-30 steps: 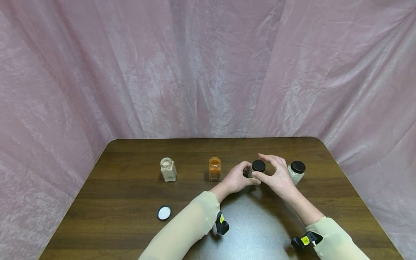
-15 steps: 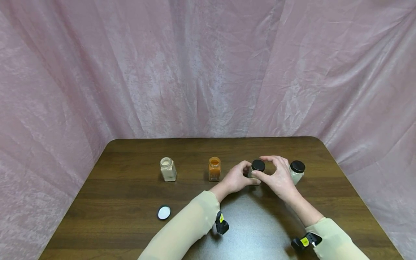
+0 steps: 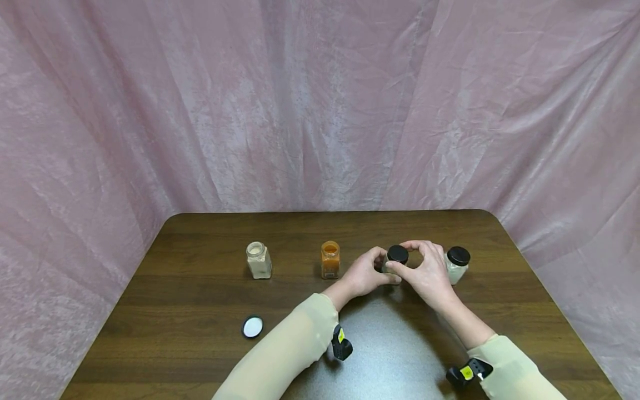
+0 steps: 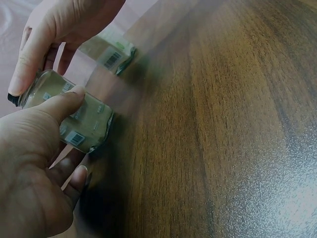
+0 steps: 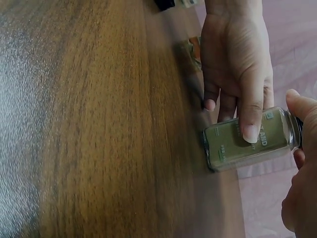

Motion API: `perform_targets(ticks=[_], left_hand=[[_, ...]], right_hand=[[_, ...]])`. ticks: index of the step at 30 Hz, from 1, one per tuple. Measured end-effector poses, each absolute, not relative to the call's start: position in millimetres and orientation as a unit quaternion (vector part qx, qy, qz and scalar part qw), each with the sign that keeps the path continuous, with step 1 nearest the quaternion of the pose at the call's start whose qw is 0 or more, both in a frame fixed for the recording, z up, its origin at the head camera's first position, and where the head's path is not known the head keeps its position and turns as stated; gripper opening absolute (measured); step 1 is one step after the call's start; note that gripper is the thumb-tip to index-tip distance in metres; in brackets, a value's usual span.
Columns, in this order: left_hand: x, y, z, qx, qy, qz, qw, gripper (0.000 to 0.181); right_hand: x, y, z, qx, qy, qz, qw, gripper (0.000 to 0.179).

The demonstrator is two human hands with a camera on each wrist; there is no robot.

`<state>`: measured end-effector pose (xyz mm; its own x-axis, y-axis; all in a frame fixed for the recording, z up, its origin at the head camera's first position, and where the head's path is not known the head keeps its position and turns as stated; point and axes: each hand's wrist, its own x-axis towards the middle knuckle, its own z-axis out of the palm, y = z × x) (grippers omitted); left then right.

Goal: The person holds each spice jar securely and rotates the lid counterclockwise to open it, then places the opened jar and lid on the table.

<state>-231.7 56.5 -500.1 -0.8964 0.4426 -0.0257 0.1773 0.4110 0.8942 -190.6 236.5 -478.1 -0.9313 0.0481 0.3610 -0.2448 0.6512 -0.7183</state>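
My left hand (image 3: 364,276) grips the glass body of a square spice jar (image 5: 242,141), with the thumb across its printed side. The contents look greenish-brown through the glass. At the top of this jar, my right hand (image 3: 431,272) holds the black screw lid (image 3: 398,254) between thumb and fingers. The lid sits on the jar's mouth. In the left wrist view the jar (image 4: 81,119) appears upright relative to the table, its base close to the wood. The right thumb lies along the lid's near edge.
Just right of my right hand stands a capped jar (image 3: 456,266) with pale contents. To the left are an uncapped orange jar (image 3: 330,264) and an uncapped cream jar (image 3: 259,264). A loose lid (image 3: 252,327) lies white side up on the wooden table (image 3: 165,311).
The right hand's fingers have drawn in slightly at the lid, and its wrist has shifted a little. The left hand and the jar have stayed in place.
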Motion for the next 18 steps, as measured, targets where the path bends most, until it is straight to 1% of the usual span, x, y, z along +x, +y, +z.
perform_targets(ticks=[18], left_hand=[[-230.8,55.9,-499.0,0.188,0.833,0.505,0.128,0.043]], right_hand=[[-188.8,234.7,-478.0,0.070,-0.882,0.429,0.184,0.044]])
